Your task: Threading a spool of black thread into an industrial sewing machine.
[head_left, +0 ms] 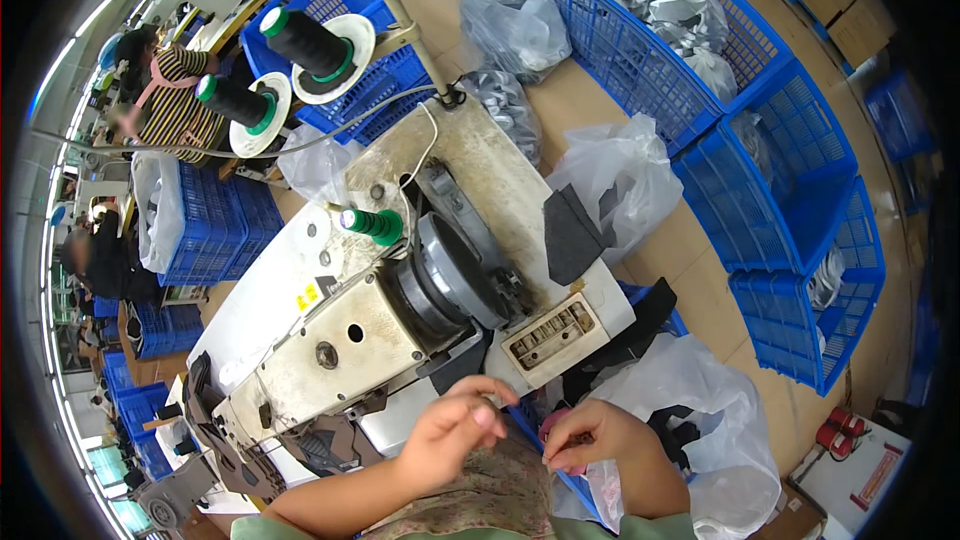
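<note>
My left hand (455,432) is raised in front of the sewing machine (345,345), its fingers bent but apart and nothing visible in them. To its right, my right hand (590,436) has thumb and forefinger pressed together; anything held there is too small to make out. A pink thing (550,424) shows just beside the right hand, partly hidden. The machine's black handwheel (462,270) lies beyond my hands, beside a green thread cone (372,226). Several dark brown cut pieces (330,445) rest by the machine's head, left of my left forearm.
Two black thread spools (310,44) stand on white discs beyond the machine. A dark grey piece (574,235) hangs at the table's right edge. White plastic bags (700,390) lie right of my hands. Blue crates (650,70) line the right side. People work at the far left.
</note>
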{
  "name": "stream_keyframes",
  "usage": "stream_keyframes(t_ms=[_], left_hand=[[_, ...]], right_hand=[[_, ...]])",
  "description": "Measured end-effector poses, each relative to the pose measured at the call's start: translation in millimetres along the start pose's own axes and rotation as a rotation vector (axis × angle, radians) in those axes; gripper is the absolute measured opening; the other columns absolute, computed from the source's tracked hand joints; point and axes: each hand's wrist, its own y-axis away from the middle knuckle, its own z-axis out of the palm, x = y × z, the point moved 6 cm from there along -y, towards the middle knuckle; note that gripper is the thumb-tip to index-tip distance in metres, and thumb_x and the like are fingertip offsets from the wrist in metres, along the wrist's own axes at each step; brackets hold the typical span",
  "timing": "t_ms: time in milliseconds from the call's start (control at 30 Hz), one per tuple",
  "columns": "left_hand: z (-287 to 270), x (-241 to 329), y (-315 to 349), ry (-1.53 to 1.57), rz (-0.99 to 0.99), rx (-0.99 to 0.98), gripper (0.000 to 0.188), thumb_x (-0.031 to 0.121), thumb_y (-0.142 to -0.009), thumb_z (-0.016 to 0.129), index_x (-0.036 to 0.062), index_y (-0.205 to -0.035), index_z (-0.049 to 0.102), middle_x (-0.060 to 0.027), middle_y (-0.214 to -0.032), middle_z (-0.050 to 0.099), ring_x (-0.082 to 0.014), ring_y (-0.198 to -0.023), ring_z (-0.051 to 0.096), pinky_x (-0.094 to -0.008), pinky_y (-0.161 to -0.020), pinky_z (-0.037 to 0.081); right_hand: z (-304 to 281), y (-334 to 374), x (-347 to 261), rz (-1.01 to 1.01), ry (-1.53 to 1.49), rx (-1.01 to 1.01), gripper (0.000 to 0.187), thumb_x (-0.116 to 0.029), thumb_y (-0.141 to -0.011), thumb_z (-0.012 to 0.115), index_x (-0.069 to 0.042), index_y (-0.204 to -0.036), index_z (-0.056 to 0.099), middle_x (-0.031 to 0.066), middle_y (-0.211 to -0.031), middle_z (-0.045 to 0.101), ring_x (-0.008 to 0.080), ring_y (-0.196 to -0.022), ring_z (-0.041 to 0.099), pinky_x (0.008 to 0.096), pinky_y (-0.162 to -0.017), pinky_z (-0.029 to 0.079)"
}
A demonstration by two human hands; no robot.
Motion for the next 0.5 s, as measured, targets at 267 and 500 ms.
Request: stream_keyframes(t_ms=[267,500], left_hand=[[19,-95,17,0.858,-0.489,-0.154,0.024,0.025,-0.097,0.041,0.0068,-0.085,0.052,-0.0103,-0.1,0.058,-0.0188,-0.087,0.058,-0.0308,-0.078,0.045],[-10,-106,53,0.733,-0.473,-0.083,0.022,0.021,-0.095,0.049,0.0037,-0.105,0.058,0.0025,-0.071,0.049,-0.0077,-0.064,0.044,-0.0221,-0.064,0.04]], right_hand=[[47,-17,-38,-0.014,0.435,0.291,0.025,0.0,-0.071,0.072,-0.006,-0.095,0.067,0.0052,-0.077,0.06,0.0085,-0.059,0.052,0.0223,-0.053,0.042],[29,-28,-31,0.102,0.575,0.361,0.016,-0.006,-0.077,0.071,0.0,-0.089,0.065,0.006,-0.075,0.062,0.0067,-0.061,0.054,0.0207,-0.054,0.043]])
